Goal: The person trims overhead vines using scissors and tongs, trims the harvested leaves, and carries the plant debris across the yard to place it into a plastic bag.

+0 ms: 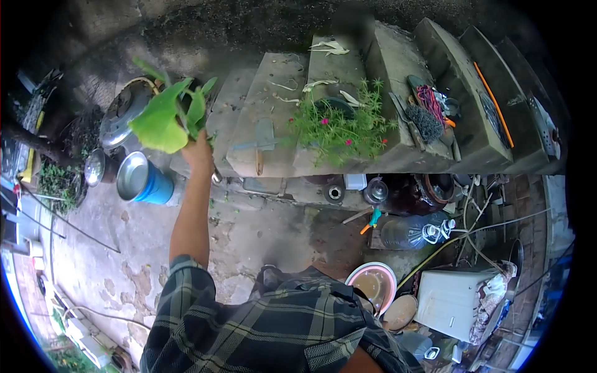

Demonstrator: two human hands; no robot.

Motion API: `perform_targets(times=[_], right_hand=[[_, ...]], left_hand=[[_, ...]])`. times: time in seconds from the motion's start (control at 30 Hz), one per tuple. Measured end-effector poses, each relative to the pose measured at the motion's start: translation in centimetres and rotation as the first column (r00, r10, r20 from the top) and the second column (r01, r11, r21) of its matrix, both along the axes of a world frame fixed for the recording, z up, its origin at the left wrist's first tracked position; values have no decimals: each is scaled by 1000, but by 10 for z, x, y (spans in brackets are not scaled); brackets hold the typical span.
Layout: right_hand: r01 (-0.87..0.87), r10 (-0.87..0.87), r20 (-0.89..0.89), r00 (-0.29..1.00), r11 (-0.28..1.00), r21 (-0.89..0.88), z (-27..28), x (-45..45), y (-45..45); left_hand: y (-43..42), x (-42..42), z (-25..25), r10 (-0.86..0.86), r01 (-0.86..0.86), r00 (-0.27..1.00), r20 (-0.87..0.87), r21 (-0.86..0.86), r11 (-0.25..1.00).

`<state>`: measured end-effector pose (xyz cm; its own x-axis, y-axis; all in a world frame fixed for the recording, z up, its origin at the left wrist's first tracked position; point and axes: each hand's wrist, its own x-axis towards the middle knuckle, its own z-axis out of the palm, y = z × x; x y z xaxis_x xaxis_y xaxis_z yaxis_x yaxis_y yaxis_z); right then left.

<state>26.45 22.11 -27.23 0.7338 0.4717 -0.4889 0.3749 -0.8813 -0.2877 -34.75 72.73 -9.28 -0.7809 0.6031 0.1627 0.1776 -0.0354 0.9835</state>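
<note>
My left hand (198, 153) is stretched forward at the left of the view, its fingers closed on a leafy green plant (163, 118) with broad leaves. The leaves hide part of a round metal lid (127, 112) behind them. Below and left of the hand stands a blue bucket (149, 180). To the hand's right, a trowel (264, 140) with a wooden handle lies on the concrete steps (239, 118). My right hand is out of the frame; only a bit of that arm shows at the bottom edge.
A potted plant with pink flowers (339, 127) sits on the steps, with tools and cords (426, 118) further right. Below them are a dark jar (416, 193), water bottles (410, 231), a pink-rimmed basin (375, 283) and a white box (451, 301).
</note>
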Motion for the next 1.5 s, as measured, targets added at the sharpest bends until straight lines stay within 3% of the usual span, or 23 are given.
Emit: perform_targets(times=[0.1,0.17,0.23,0.3,0.37,0.43,0.53,0.63,0.67,0.7,0.73,0.77,0.8,0.83,0.9,0.97,1.07,1.1,1.23,1.3,1.43,1.5], right_hand=[[79,-79,0,997,995,-61,5,-39,-2],[114,-114,3,993,989,-96,8,-62,-3],[148,-149,4,989,981,-127,11,-81,-7],[179,-181,5,984,972,-155,12,-98,-11],[217,-218,10,976,960,-179,14,-114,-17],[249,-252,9,968,946,-206,16,-128,-26],[284,-291,8,957,927,-243,16,-144,-40],[330,-341,2,940,908,-258,16,-155,-54],[352,-363,5,932,898,-264,14,-157,-59],[378,-391,6,920,886,-268,12,-160,-64],[401,-416,6,909,872,-280,11,-164,-66],[410,-430,5,903,857,-311,11,-166,-69],[406,-435,-9,900,847,-344,12,-167,-69],[409,-449,-30,893,838,-360,11,-170,-67],[401,-435,-51,899,864,-303,37,-159,-46],[349,-371,-45,928,903,-250,18,-147,-53],[339,-340,11,940,933,-118,23,-127,-46],[352,-352,11,936,935,-47,29,-117,-43],[352,-383,11,924,858,373,69,-75,-42],[309,-388,1,921,734,605,92,-62,-51],[86,-363,42,931,329,941,124,-32,-79],[214,-459,43,887,493,843,110,9,-94]], left_hand=[[70,-14,-28,-104,-78,834,-542,-303,950],[91,12,-18,-370,37,844,-388,-647,762],[114,26,-61,-483,109,772,-414,-662,742],[123,40,-87,-655,207,645,-394,-735,646],[154,34,-156,-755,302,628,-189,-835,460],[169,26,-179,-755,368,653,-58,-847,384],[169,24,-173,-629,373,777,-36,-778,505],[154,22,-122,-494,298,863,-108,-681,669],[152,13,-126,-438,299,883,-167,-520,800],[150,1,-127,-442,390,893,-87,-343,855],[156,-17,-143,-397,273,821,-410,-329,904],[132,-8,-97,-473,462,873,-116,-111,880],[106,3,-46,-548,528,817,180,149,836],[72,34,21,-529,492,826,195,209,845],[13,70,105,-662,530,693,287,421,737],[-24,93,140,-806,625,568,165,552,553],[-88,154,190,-897,685,416,147,598,416],[-115,177,219,-867,778,467,175,384,497],[-161,268,260,-961,850,237,141,449,276],[-183,294,275,-985,892,116,131,422,161],[-223,342,295,-982,945,-122,143,319,-71],[-234,366,293,-964,902,-250,93,385,-197]])
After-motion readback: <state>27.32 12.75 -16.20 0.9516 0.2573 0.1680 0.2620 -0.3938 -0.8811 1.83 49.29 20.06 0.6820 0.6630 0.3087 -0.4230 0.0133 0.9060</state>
